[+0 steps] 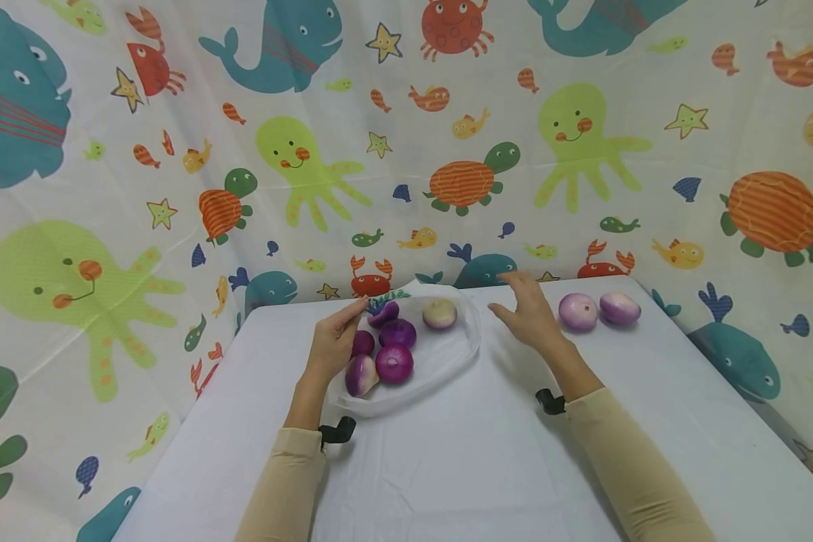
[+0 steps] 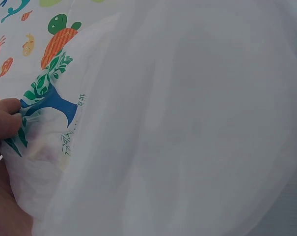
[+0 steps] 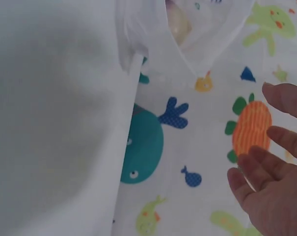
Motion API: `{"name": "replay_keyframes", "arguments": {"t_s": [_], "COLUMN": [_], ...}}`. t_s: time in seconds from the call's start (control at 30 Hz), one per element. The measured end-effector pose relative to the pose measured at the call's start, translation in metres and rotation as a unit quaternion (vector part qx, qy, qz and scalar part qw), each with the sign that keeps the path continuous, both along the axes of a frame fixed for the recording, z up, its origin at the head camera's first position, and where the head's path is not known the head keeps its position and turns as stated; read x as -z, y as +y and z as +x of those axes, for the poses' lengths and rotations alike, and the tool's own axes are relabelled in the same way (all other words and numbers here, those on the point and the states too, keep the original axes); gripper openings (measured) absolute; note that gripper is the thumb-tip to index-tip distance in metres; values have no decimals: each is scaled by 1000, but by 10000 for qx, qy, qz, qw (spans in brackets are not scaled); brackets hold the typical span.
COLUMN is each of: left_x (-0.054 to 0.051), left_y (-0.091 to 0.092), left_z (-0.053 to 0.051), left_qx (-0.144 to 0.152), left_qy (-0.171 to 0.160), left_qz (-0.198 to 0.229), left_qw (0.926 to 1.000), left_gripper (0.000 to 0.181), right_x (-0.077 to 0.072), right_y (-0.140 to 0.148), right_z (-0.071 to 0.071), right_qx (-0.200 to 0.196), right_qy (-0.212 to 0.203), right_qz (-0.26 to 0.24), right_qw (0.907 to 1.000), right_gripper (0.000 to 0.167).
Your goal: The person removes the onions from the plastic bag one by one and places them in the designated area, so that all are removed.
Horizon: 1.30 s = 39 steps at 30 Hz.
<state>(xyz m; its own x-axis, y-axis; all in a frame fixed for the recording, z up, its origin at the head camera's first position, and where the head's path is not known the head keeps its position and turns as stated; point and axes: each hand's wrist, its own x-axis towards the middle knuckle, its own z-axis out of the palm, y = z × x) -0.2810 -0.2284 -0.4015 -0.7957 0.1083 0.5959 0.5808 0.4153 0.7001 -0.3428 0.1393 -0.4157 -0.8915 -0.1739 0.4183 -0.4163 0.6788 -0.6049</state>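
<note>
Curtain [image 1: 400,135]: white cloth printed with whales, octopuses, turtles and crabs, filling the upper part of the frame and both sides.
Table [image 1: 447,467]: white-topped, from the centre of the frame down to the bottom edge.
Sleeves [image 1: 640,467]: beige, one rising from the lower left of centre, the other from the lower right.
Bag [image 1: 440,357]: thin white plastic, its mouth wide open, lying on the table in the middle of the frame.
Left hand [image 1: 335,342]: at the bag's left side, thumb and fingers pinching its edge beside a green-and-blue print [image 2: 52,101].
Right hand [image 1: 531,312]: right of centre, thumb and fingers spread well apart, with nothing in its hold; it is between the bag and the loose onions.
Bagged onions [image 1: 394,363]: five purple ones grouped at the bag's left side, near the left hand, and one pale onion [image 1: 439,313] apart at its upper right.
Loose onions [image 1: 578,312]: two, pale purple, side by side on the table at the right of the frame.
Wrist mounts [image 1: 550,401]: small and black, one at each wrist.
</note>
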Motion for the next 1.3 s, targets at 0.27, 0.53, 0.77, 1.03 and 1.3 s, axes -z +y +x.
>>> {"name": "replay_keyframes", "arguments": {"t_s": [0.27, 0.53, 0.77, 1.03, 1.3], "left_x": [1, 0, 2, 1, 0], "left_y": [1, 1, 1, 1, 1], "left_z": [0, 1, -1, 0, 0], "left_qx": [-34, -34, 138, 132, 113], "left_qy": [134, 213, 249, 199, 223], "left_qz": [-56, 10, 61, 56, 36], "left_qw": [9999, 9998, 9996, 9997, 9997], "left_gripper": [33, 33, 35, 36, 37], "right_x": [10, 14, 17, 22, 24], "right_y": [-22, -40, -53, -69, -83], "right_z": [3, 8, 9, -3, -10], "right_qx": [-653, -1102, -1339, -1517, -1656], "right_qy": [328, 271, 0, -101, -38], "right_qz": [252, 389, 504, 1022, 1311], "right_qw": [9970, 9928, 9897, 9831, 9774], "right_gripper": [56, 55, 57, 63, 64]}}
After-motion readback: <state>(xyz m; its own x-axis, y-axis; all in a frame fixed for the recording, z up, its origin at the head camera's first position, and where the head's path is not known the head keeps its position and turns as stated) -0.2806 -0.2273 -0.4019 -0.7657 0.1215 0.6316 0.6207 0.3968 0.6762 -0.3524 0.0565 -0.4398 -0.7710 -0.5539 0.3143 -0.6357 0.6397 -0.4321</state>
